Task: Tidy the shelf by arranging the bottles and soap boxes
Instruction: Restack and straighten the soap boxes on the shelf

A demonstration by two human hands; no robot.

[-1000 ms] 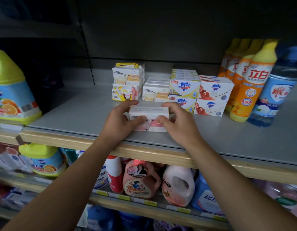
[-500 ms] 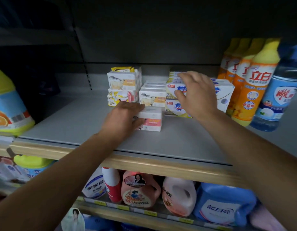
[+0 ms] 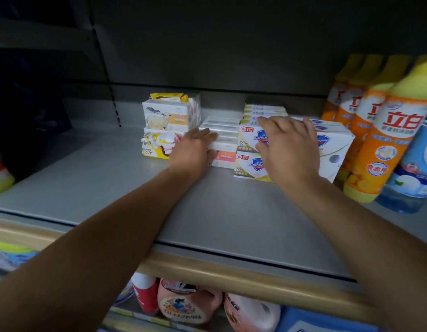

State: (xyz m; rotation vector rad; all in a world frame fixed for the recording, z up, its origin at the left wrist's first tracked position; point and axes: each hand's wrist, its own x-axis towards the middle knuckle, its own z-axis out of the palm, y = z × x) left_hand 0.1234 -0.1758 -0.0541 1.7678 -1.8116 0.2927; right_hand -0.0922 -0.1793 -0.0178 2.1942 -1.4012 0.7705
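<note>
The pink-and-white soap box (image 3: 224,156) sits on the grey shelf (image 3: 111,178), at the foot of a short stack of white boxes (image 3: 221,130), squeezed between the sheep-print soap boxes (image 3: 169,119) on its left and the Safeguard soap boxes (image 3: 249,149) on its right. The left hand (image 3: 193,149) lies against the front left of that stack, fingers flat and stretched forward over the box tops, thumb low beside the pink-and-white box; its grip is released, pressing rather than closing on anything. The right hand (image 3: 289,149) is spread wide, palm down, over the front of the Safeguard boxes, fingers splayed and reaching toward their tops; its grip too is loose and grasps nothing. Both bare forearms stretch in from the lower edge, over the shelf's tan front rail (image 3: 231,276). The Safeguard boxes show a blue shield logo, "99.9" and a small red price tag. To the right stand orange bottles with yellow caps (image 3: 385,144), printed with large red Chinese characters, and just beside them a blue bottle (image 3: 414,178). Below the shelf, pink and white jugs (image 3: 188,305) show partly.
</note>
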